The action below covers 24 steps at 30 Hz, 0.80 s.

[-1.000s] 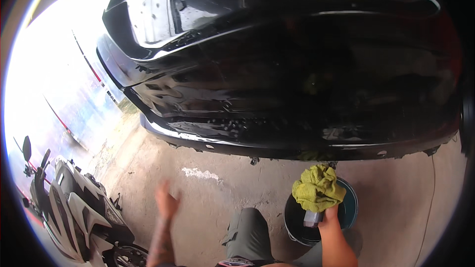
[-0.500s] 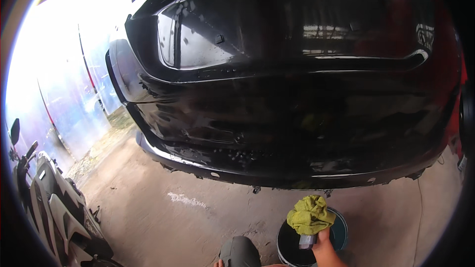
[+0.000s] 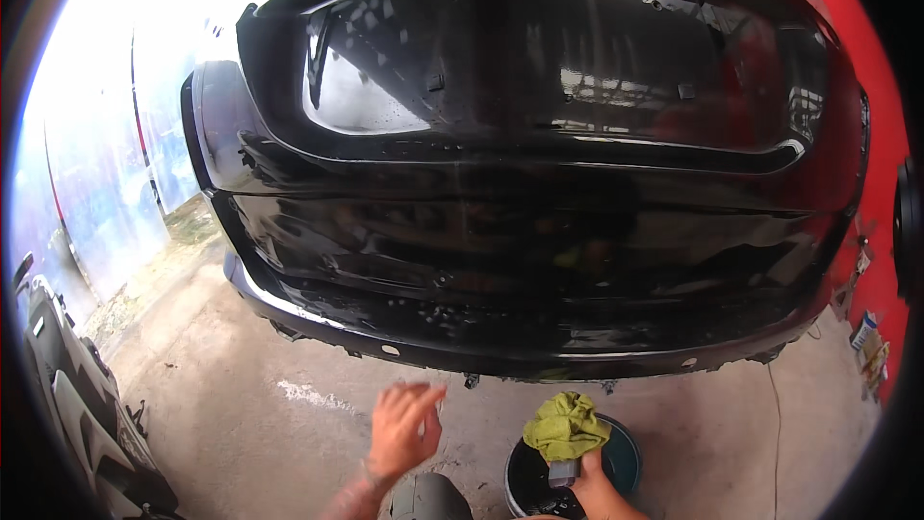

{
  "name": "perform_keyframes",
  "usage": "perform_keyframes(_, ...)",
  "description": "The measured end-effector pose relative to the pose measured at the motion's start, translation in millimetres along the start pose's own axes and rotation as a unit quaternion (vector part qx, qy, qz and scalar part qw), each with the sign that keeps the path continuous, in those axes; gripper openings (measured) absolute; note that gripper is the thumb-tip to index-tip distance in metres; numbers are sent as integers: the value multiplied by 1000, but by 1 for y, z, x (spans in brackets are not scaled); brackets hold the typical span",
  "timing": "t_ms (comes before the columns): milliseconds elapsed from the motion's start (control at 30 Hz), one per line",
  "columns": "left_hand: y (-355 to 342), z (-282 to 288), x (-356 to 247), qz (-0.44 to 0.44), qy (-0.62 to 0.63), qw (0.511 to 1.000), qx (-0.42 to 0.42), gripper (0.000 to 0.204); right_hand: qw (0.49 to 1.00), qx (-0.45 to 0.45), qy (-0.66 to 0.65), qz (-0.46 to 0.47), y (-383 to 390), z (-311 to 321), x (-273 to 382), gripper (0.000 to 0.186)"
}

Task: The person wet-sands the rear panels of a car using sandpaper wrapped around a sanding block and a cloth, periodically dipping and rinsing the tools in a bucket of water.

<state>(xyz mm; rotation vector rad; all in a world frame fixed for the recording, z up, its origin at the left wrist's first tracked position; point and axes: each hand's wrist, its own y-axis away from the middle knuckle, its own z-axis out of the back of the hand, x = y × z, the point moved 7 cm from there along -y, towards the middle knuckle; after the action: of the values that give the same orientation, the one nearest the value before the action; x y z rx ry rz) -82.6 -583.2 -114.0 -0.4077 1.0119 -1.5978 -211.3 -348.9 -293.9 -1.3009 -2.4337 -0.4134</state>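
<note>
My right hand (image 3: 590, 474) is closed on a crumpled yellow-green cloth (image 3: 566, 424), together with a small grey block (image 3: 564, 473) just below it. Both are over a dark bucket (image 3: 630, 457), which hides behind my hand and forearm in part. My left hand (image 3: 406, 430) is raised to the left of the bucket, fingers loosely bent and a little blurred, with nothing visible in it. Ahead stands the rear of a glossy black car (image 3: 520, 231), with water drops on its surface. Its bumper (image 3: 500, 358) lies just beyond both hands, touched by neither.
A motorcycle (image 3: 82, 404) stands at the left edge. Pale sheet panels (image 3: 96, 154) line the bright left side. A red surface (image 3: 881, 221) rises at the right, with small containers (image 3: 869, 342) beside it. A thin cable (image 3: 775, 433) runs over the concrete floor (image 3: 241, 395).
My left hand has risen into view from the lower edge. The view has shifted, so more of the car's right side shows. My right hand still grips the cloth over the bucket.
</note>
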Motion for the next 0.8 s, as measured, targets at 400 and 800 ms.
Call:
perform_keyframes(400,-175,71,-55,-134,-129,972,-145,64,999,-13,-43,-13,-3,9,-1,38)
perform_keyframes(800,-233,69,-46,9,-137,989,-57,75,997,-62,26,23,5,6,5,39)
